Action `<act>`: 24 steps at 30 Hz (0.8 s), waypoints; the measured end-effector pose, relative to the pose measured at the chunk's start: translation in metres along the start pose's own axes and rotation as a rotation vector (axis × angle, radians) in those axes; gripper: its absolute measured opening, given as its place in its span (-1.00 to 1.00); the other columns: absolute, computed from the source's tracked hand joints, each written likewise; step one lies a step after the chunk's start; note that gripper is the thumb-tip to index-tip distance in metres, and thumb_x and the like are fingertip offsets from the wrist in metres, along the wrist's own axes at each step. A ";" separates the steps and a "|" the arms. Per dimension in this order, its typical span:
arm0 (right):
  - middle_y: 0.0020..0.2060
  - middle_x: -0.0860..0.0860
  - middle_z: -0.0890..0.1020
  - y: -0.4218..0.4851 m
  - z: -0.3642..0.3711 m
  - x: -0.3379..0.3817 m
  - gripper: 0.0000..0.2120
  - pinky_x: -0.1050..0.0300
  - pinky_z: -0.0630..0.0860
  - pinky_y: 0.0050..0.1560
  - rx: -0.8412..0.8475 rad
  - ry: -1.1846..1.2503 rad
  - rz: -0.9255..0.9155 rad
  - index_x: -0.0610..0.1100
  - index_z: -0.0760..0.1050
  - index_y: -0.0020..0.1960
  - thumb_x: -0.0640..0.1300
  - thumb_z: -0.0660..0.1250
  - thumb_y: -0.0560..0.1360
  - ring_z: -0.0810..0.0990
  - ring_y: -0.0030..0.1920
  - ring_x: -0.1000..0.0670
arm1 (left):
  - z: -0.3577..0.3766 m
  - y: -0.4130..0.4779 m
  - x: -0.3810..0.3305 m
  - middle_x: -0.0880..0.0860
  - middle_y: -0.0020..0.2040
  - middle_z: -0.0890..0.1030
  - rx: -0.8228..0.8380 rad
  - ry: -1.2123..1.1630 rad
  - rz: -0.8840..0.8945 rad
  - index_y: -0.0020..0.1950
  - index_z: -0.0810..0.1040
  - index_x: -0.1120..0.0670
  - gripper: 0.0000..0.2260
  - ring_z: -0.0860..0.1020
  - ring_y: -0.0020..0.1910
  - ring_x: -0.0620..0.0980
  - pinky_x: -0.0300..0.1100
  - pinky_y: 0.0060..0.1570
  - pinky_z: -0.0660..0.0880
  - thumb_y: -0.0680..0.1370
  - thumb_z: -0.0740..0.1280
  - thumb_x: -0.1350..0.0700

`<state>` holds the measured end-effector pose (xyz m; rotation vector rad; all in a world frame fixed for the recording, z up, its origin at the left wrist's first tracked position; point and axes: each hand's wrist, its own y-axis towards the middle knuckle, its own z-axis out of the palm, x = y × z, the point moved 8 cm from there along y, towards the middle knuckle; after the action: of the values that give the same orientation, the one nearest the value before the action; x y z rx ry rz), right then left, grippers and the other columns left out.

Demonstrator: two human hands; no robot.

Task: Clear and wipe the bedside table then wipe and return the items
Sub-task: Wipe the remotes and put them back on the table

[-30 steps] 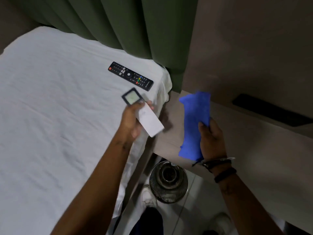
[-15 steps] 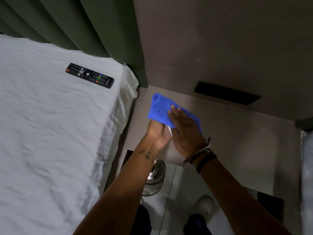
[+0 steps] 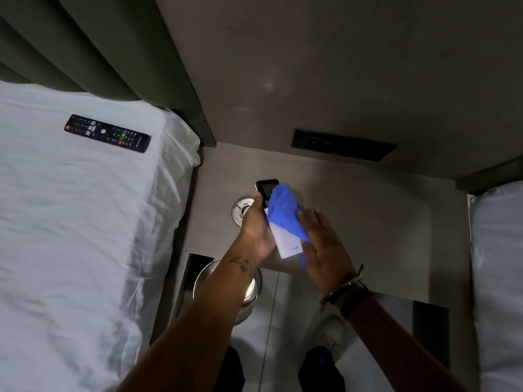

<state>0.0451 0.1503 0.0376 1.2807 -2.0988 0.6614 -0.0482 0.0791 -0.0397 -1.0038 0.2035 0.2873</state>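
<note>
Half a second ago the blue cloth (image 3: 284, 215) covered nearly all of the white remote (image 3: 285, 241) between the two hands; now the remote's dark display end and its white near end both show, with the cloth bunched over its middle. The view has also shifted, so that the black TV remote (image 3: 107, 133) lies farther left on the white bed (image 3: 70, 222) and a second white bed edge (image 3: 498, 264) shows at the far right.

The left hand (image 3: 256, 224) grips the white remote along its left side, fingers curled around the body. The right hand (image 3: 321, 244) presses the cloth against the remote's face with fingers nearly flat, the cloth pinched under the palm and a blue tail hanging off the near end. Both are held just above the bedside table (image 3: 368, 222), toward its left part.

A round metal dish (image 3: 240, 210) sits on the table just left of the left hand; what is in it cannot be told. On the floor below the table's near edge stands a shiny metal bin (image 3: 215, 281), mostly hidden by the left forearm.

The white remote is slim and rectangular, with a black-framed grey screen at the far end and small lettering near the other end.
</note>
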 end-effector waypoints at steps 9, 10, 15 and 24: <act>0.49 -0.01 0.24 0.056 0.016 0.006 -0.53 0.00 0.04 0.52 0.058 0.096 0.038 -0.10 0.25 0.45 -0.28 0.16 0.55 0.06 0.52 -0.05 | 0.021 0.005 0.005 0.13 -0.03 0.68 0.049 -0.005 0.097 0.18 0.54 0.15 -0.69 0.65 -0.03 0.07 -0.03 0.16 0.53 0.70 0.09 0.01; 0.49 0.02 0.22 0.044 0.018 0.006 -0.51 -0.01 0.04 0.52 0.081 0.082 0.000 -0.08 0.23 0.45 -0.28 0.16 0.55 0.05 0.52 -0.02 | 0.016 0.007 0.002 0.14 -0.08 0.67 0.025 -0.005 0.074 0.19 0.51 0.17 -0.67 0.65 -0.09 0.06 -0.06 0.08 0.56 0.70 0.06 0.00; 0.44 0.02 0.29 -0.026 0.030 -0.023 -0.59 -0.01 0.18 0.48 0.090 -0.008 -0.058 -0.10 0.30 0.42 -0.14 0.10 0.58 0.18 0.49 -0.04 | -0.008 0.030 0.011 0.11 -0.18 0.58 -0.107 0.265 -0.101 -0.01 0.56 0.11 -0.50 0.61 -0.31 0.01 -0.19 -0.11 0.54 0.63 0.08 -0.28; 0.24 -0.13 0.51 -0.064 -0.002 -0.159 -0.56 0.13 0.31 0.23 -0.301 0.363 0.490 -0.15 0.35 0.37 -0.09 0.16 0.51 0.46 0.21 -0.06 | -0.002 0.132 0.047 0.18 -0.20 0.59 -0.161 0.949 0.155 0.13 0.59 0.30 -0.82 0.52 -0.44 -0.11 -0.29 -0.39 0.44 0.61 0.33 0.22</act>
<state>0.1611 0.2226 -0.0654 0.4406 -2.1052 0.6839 -0.0470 0.1507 -0.1602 -1.2275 1.1348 -0.0576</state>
